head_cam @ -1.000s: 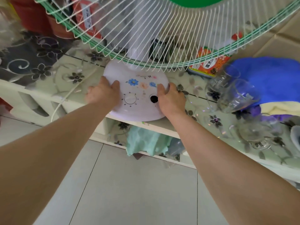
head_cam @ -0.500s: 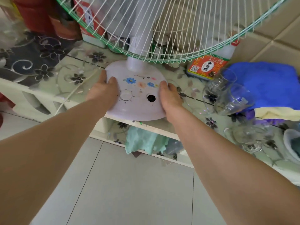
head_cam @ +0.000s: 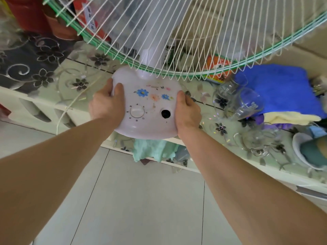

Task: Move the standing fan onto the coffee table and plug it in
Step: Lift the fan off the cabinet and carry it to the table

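The fan has a white base [head_cam: 146, 110] with painted flowers, a round dial and a black hole where a knob would sit. Its white wire grille with a green rim [head_cam: 194, 41] fills the top of the view. The base rests on the coffee table [head_cam: 67, 85], its front part overhanging the table's edge. My left hand [head_cam: 106, 103] grips the base's left side and my right hand [head_cam: 187, 112] grips its right side. A white cord [head_cam: 62, 114] trails from behind the base over the table's front edge. The plug is out of sight.
Clear glass cups [head_cam: 242, 101] lie right of the base beside a blue towel [head_cam: 276, 89]. A red-orange packet [head_cam: 217, 68] and red containers [head_cam: 31, 15] stand behind the grille. A bowl [head_cam: 300, 152] sits far right. Green cloth [head_cam: 154, 149] lies on the lower shelf. Tiled floor [head_cam: 141, 200] lies below.
The fan's base has slid slightly back toward me, both hands staying on its sides. The grille sits lower in view, and the camera has shifted closer.
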